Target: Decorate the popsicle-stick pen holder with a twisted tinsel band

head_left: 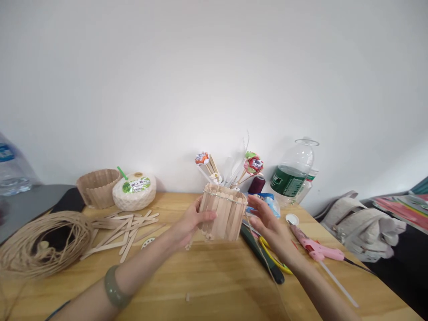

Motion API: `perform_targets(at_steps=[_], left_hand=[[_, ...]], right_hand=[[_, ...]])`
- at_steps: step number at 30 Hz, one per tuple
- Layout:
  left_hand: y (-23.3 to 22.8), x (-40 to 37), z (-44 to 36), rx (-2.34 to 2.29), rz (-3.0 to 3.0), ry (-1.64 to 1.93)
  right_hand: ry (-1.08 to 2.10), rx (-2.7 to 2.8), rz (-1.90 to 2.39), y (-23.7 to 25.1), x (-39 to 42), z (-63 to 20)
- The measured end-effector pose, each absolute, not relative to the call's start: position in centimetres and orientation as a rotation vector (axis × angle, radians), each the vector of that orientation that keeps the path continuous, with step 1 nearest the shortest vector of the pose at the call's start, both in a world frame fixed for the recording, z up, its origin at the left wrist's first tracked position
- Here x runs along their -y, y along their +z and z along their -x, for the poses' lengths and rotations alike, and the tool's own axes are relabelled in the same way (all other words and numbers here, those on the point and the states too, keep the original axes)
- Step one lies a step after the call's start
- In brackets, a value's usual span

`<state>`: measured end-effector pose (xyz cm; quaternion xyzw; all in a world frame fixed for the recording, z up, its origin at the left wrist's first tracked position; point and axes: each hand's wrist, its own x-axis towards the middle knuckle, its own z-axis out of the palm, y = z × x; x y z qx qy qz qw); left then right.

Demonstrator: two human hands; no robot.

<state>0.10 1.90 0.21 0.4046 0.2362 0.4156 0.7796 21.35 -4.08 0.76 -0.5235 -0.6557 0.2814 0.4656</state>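
Observation:
My left hand [190, 223] grips a small round holder made of upright wooden craft sticks [223, 213], lifted just above the wooden table [207, 281]. A thin string runs around its top rim. My right hand [269, 223] hovers beside the holder's right side with fingers spread, holding nothing that I can see. A green bangle [115, 287] sits on my left wrist.
Loose craft sticks [125, 229] lie left of centre beside a coil of jute twine [40, 245]. At the back stand a stick basket [97, 187], a white coconut [134, 191], paper flowers on sticks [252, 165] and a cut plastic bottle [294, 174]. A pink glue gun [316, 249] and scissors [272, 254] lie right.

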Motion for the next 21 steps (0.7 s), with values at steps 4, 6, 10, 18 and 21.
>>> perform_targets(at_steps=[4, 6, 10, 18, 21], left_hand=[[-0.3, -2.2, 0.3, -0.420, -0.815, 0.862], [-0.5, -2.3, 0.6, -0.377, -0.792, 0.808], [-0.9, -2.2, 1.0, -0.315, -0.765, 0.699], [-1.1, -1.3, 0.0, -0.288, -1.064, 0.664], [-1.6, -1.5, -0.2, -0.345, -1.135, 0.683]], right_hand=[[0.948, 1.612, 1.026, 0.9, 4.2, -20.8], [1.101, 1.556, 0.895, 1.2, 4.2, -20.5], [1.265, 1.437, 0.890, 2.1, 4.7, -19.9], [0.723, 1.761, 1.035, 2.6, 7.0, -19.2], [0.650, 1.842, 1.100, 2.5, 7.4, -19.9]])
